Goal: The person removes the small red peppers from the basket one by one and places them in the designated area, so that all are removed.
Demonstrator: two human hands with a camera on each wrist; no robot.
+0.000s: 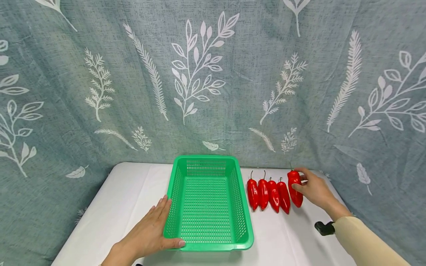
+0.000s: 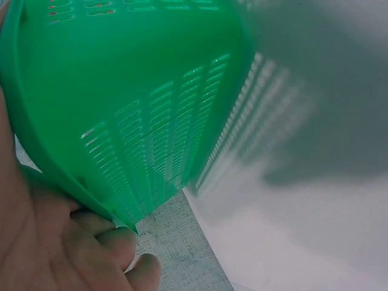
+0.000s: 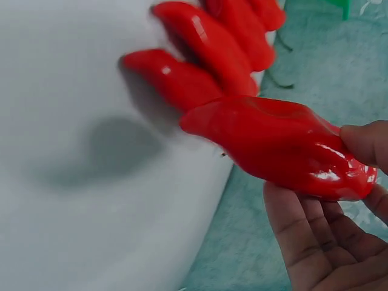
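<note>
My right hand (image 1: pixel 314 189) pinches a glossy red pepper (image 1: pixel 294 188) near its stem end, thumb on one side and fingers on the other. In the right wrist view this pepper (image 3: pixel 273 145) is raised, its tip pointing away from the palm and a shadow on the table apart from it. Several more red peppers (image 1: pixel 263 194) lie side by side just left of it, stems toward the back. My left hand (image 1: pixel 149 229) rests at the near left corner of a green plastic basket (image 1: pixel 247 225), its fingers straight along the left rim and its thumb on the front rim. The basket's slotted floor is bare.
Both the basket and the peppers are on a white-covered table (image 1: pixel 139 199). Behind and at both sides hangs a grey-green cloth (image 1: pixel 213 136) with white leaf prints, close to the table's edges. A black strap piece (image 1: pixel 324 228) sits at my right wrist.
</note>
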